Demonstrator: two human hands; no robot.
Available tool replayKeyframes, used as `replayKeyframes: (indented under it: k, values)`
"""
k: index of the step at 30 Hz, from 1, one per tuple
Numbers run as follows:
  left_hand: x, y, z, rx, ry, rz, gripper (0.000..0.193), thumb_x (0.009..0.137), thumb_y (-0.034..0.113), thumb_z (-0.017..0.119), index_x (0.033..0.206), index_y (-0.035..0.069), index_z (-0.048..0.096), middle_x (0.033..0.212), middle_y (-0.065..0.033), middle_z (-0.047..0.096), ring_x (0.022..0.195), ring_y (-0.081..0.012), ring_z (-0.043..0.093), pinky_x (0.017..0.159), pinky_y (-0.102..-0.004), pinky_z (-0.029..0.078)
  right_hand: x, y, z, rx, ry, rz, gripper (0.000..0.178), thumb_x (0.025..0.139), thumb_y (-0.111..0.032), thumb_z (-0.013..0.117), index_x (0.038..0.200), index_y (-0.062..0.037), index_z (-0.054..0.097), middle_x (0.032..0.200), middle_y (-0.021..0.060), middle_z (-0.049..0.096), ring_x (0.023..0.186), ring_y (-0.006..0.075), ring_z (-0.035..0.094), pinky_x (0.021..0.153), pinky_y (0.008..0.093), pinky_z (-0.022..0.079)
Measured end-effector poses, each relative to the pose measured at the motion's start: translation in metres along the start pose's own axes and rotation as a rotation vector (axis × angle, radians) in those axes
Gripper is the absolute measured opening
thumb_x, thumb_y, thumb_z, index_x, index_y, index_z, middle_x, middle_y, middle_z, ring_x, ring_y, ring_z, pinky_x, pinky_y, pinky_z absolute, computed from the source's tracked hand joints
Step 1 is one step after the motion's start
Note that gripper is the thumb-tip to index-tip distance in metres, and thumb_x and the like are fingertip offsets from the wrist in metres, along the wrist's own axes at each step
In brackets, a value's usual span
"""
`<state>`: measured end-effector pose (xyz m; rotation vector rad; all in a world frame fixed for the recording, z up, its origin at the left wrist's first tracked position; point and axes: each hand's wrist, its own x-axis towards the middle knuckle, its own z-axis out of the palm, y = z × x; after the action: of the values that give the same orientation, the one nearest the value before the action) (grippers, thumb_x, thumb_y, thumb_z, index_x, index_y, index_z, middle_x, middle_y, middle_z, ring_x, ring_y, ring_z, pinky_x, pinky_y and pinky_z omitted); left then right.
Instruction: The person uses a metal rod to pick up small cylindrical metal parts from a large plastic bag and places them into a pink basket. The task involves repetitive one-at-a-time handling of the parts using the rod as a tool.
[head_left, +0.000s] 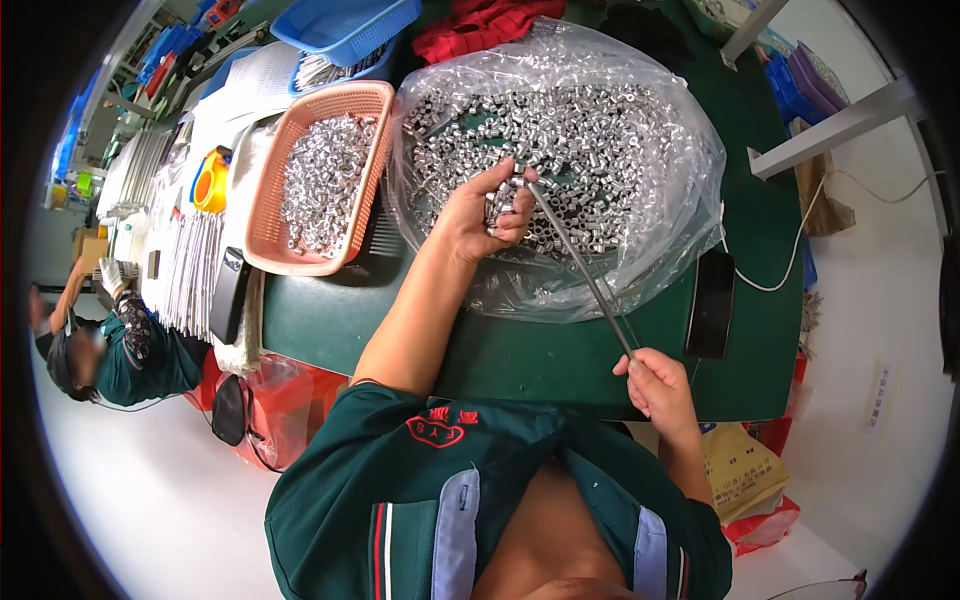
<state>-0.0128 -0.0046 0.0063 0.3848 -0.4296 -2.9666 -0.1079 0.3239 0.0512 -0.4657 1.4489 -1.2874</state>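
Note:
My right hand (658,390) is closed round the lower end of a long, thin metal rod (585,270) that slants up and to the left. At the rod's upper end my left hand (485,212) is curled, palm up, round several small silver metal sleeves (497,205). Its thumb and a fingertip press at the rod's tip; whether a sleeve is on the rod there cannot be made out. Beneath and beyond the left hand lies a clear plastic bag (655,270), spread open, with a large heap of the same short sleeves (590,130) on it.
Left of the bag stands a pink basket (258,205) of small silver pieces. Blue baskets (345,35) sit behind it. A black phone (711,305) and white cable lie on the green table (560,370) at right. Bundled rods (190,270) lie left; another person (130,345) works far left.

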Motion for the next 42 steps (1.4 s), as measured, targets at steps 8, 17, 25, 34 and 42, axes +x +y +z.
replayKeyframes:
  k: [8,17,25,34,42]
  values:
    - [-0.003,0.001,0.005,0.178,0.048,-0.079,0.034,0.098,0.033,0.045,0.100,0.001,0.054,0.065,-0.0047,0.051,0.044,-0.0090,0.036,0.037,-0.0212,0.023,-0.003,-0.021,-0.033,-0.333,0.018,-0.050,0.017,0.093,-0.014,0.056,0.089,0.0003,0.063,0.058,-0.0040,0.046,0.054,0.0026,0.038,0.048,0.0215,0.030]
    - [-0.002,-0.011,0.020,0.685,0.229,0.085,0.033,0.097,0.031,0.048,0.093,0.000,0.061,0.063,-0.0042,0.053,0.042,-0.0088,0.036,0.036,-0.0217,0.024,-0.013,-0.065,-0.018,-1.342,0.512,-0.588,0.008,0.083,-0.014,0.064,0.087,-0.0066,0.062,0.062,0.0093,0.054,0.052,0.0266,0.054,0.048,0.0363,0.040]
    - [-0.003,-0.006,0.012,0.378,0.055,-0.082,0.034,0.098,0.030,0.045,0.097,0.000,0.059,0.064,-0.0060,0.053,0.041,-0.0091,0.036,0.036,-0.0213,0.024,-0.011,-0.057,-0.038,-1.197,0.411,-0.559,0.008,0.084,-0.013,0.064,0.088,-0.0057,0.062,0.060,0.0098,0.053,0.052,0.0260,0.053,0.048,0.0346,0.040]
    - [-0.002,-0.013,0.020,0.605,0.146,-0.001,0.035,0.097,0.034,0.046,0.098,0.002,0.058,0.064,-0.0060,0.052,0.041,-0.0093,0.036,0.035,-0.0209,0.025,-0.011,-0.051,-0.044,-1.017,0.365,-0.399,0.012,0.088,-0.015,0.060,0.086,-0.0039,0.063,0.061,0.0099,0.054,0.051,0.0243,0.054,0.049,0.0326,0.040]
    - [-0.001,-0.010,0.011,0.192,0.022,-0.120,0.032,0.098,0.035,0.046,0.100,0.004,0.054,0.064,-0.0045,0.051,0.043,-0.0089,0.036,0.038,-0.0222,0.024,-0.012,-0.059,-0.036,-1.091,0.405,-0.514,0.011,0.087,-0.014,0.062,0.087,-0.0032,0.063,0.062,0.0096,0.055,0.051,0.0224,0.055,0.048,0.0316,0.040]
